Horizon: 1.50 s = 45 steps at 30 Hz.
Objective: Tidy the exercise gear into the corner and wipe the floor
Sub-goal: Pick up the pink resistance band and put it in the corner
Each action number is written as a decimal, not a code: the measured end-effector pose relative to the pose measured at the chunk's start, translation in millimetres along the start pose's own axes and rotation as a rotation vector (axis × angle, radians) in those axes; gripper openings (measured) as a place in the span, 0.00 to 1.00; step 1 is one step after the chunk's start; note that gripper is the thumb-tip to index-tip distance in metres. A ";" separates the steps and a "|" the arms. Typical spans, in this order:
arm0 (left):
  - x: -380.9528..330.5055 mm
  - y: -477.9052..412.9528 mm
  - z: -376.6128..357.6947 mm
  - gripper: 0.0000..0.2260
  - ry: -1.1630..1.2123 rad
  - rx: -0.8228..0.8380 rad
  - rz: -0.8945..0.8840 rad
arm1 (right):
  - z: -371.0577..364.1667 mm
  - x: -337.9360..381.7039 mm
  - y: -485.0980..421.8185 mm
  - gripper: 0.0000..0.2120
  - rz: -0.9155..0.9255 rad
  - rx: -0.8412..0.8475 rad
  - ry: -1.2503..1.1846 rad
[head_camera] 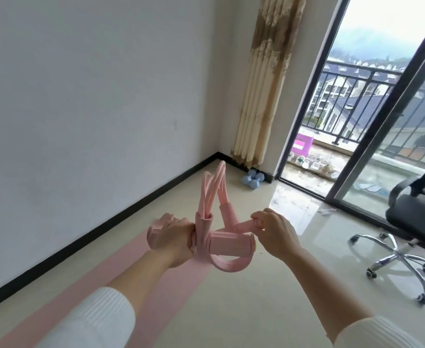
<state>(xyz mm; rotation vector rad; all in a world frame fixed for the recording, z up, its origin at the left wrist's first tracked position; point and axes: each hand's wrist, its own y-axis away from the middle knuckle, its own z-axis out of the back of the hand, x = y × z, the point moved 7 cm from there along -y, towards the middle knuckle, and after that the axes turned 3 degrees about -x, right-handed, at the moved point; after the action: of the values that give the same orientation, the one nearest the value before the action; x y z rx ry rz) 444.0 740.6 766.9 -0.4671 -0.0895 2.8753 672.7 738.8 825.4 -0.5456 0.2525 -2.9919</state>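
I hold a pink pedal resistance puller (225, 244) in the air in front of me, above the floor. My left hand (175, 237) grips its foam bar near the left pedal loop. My right hand (273, 236) pinches the pink handle end at the upper right. The puller's tubes loop upward between my hands. A pink exercise mat (156, 280) lies on the floor beneath, along the left wall. Light blue dumbbells (253, 180) sit in the far corner by the curtain.
A black office chair (412, 222) on a chrome wheeled base stands at the right. A sliding glass door (307, 156) stands open to a balcony. A patterned curtain (261, 96) hangs in the corner. Glossy tile floor (256, 297) spreads ahead.
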 end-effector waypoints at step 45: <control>-18.0 -1067.1 -194.1 0.11 -0.153 0.241 0.120 | -172.3 -452.2 -984.7 0.08 -0.305 0.075 -0.185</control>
<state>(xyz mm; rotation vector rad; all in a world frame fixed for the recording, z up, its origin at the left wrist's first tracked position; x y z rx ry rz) 749.3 1778.8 690.9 -0.2139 0.2660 2.9819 975.1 1784.4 686.9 -0.9222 0.0451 -3.1913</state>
